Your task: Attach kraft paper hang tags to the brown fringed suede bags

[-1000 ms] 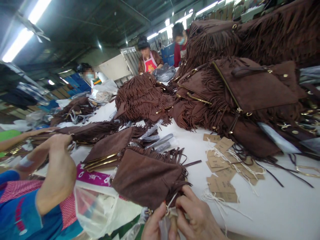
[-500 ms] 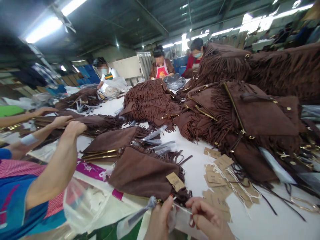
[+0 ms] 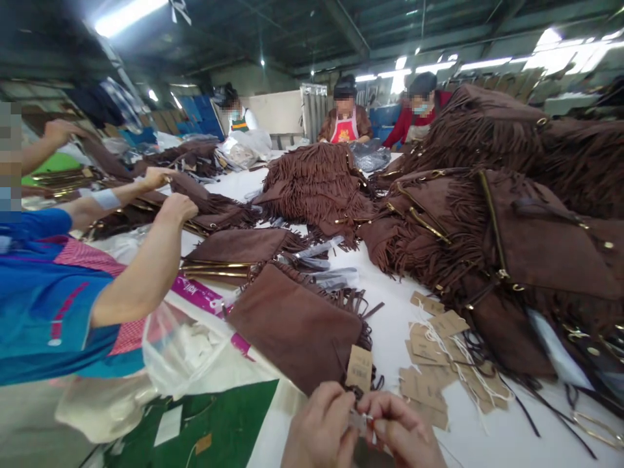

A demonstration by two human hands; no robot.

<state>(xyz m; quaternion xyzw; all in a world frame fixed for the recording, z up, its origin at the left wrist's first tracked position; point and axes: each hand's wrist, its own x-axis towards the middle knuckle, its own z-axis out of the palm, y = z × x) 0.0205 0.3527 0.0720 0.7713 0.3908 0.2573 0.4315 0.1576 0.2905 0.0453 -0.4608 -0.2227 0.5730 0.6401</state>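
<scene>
At the near edge of the table, my left hand (image 3: pixel 322 422) and my right hand (image 3: pixel 402 429) are close together with fingers pinched. Between their fingertips runs a short bit of white string (image 3: pixel 366 419), partly hidden. Just above the fingers, a brown cardboard tag (image 3: pixel 359 368) rests against the corner of a dark brown fringed bag (image 3: pixel 295 325). The bag lies flat, its fringe toward the right. To the right of my hands is a loose pile of tags (image 3: pixel 429 390) with white strings.
More brown bags (image 3: pixel 229 247) with gold zips lie beyond. Large fringed heaps (image 3: pixel 312 182) fill the table's middle and right. On the left, a co-worker's arms (image 3: pixel 141 273) reach over bags, beside a clear plastic bag (image 3: pixel 180 351). Several people work at the back.
My hands have come closer together, and the tag now hangs more upright. The plastic-wrapped strip by my left hand is out of sight. Co-workers' hands at left have lifted bags; the view has shifted left.
</scene>
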